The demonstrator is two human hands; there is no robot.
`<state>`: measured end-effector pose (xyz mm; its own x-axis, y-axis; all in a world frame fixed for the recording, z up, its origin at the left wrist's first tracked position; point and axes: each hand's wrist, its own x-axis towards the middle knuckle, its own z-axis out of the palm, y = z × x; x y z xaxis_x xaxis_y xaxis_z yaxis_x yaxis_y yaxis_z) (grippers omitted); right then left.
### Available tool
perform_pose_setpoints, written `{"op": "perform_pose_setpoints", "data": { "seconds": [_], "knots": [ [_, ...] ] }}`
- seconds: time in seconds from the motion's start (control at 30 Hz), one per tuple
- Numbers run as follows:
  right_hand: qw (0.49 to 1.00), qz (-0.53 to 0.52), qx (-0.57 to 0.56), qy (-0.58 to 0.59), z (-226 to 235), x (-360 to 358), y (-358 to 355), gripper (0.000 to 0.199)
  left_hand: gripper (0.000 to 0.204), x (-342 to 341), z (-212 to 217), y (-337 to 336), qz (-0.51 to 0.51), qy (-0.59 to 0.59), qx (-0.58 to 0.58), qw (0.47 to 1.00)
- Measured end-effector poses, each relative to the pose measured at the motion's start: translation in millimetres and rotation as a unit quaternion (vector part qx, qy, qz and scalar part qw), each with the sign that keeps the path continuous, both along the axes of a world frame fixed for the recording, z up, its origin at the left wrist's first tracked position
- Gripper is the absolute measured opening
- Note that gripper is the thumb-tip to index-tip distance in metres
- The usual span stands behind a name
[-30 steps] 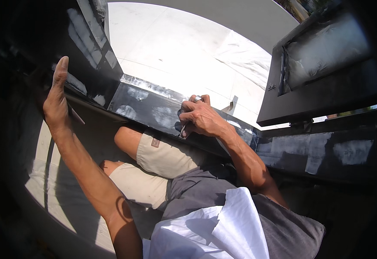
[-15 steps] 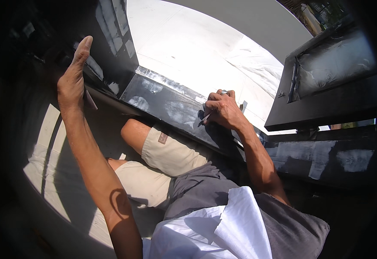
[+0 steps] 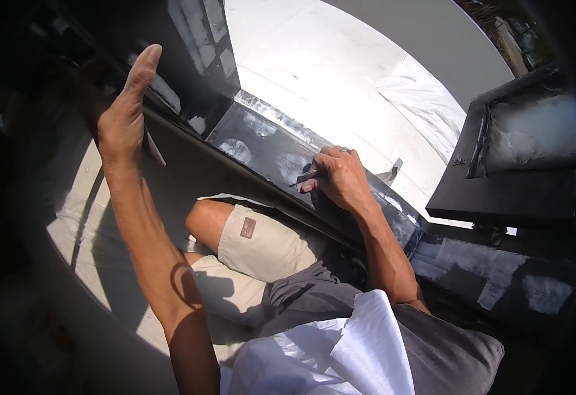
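On the black sill point(image 3: 261, 148), patched with whitish smears, my right hand point(image 3: 340, 176) is closed round a small folded piece of sandpaper point(image 3: 306, 183). Its edge shows between thumb and fingers, touching or just above the sill. My left hand point(image 3: 124, 125) is raised at the left beside a dark upright panel point(image 3: 202, 72), thumb stretched upward. The other fingers of that hand are hidden behind it. A thin pinkish-brown sheet point(image 3: 154, 150) sticks out beside its palm; whether the hand holds it cannot be made out.
Beyond the sill lies a bright white floor point(image 3: 301, 72) with a crumpled pale sheet point(image 3: 426, 99). A small grey flat piece point(image 3: 394, 170) stands past my right hand. To the right is a black framed panel point(image 3: 518, 178). My bent knee point(image 3: 207, 224) is close below the sill.
The view has shifted, so the sill and panels appear farther right. My right hand has slid left along the sill with the sandpaper. My left hand stays raised.
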<state>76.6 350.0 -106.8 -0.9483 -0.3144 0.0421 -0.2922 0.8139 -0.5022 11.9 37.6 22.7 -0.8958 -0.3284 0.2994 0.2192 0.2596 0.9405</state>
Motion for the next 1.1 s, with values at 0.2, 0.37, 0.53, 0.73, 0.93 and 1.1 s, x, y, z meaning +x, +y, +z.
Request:
{"op": "perform_pose_setpoints", "data": {
  "seconds": [0.2,0.37,0.53,0.73,0.93,1.1],
  "knots": [
    [0.999,0.037,0.001,-0.01,12,-22,-29,0.038,0.045,-1,-2,-3,0.021,-0.018,0.003,1.0],
    [0.999,-0.03,-0.011,-0.015,10,3,-22,0.039,0.048,3,3,-4,-0.002,-0.012,-0.007,1.0],
    [0.993,-0.074,-0.028,0.091,-1,-36,-94,0.037,0.043,1,5,5,-0.05,-0.014,0.044,0.998],
    [0.988,-0.155,0.013,-0.007,8,39,-53,0.038,0.04,3,-2,-5,-0.071,0.014,0.032,0.997],
    [0.992,-0.111,-0.001,0.067,6,-27,-103,0.038,0.042,0,0,0,-0.13,0.024,0.073,0.989],
    [0.993,-0.119,0.008,0.011,4,19,-64,0.044,0.046,7,4,-8,-0.088,0.0,0.029,0.996]
  ]
}}
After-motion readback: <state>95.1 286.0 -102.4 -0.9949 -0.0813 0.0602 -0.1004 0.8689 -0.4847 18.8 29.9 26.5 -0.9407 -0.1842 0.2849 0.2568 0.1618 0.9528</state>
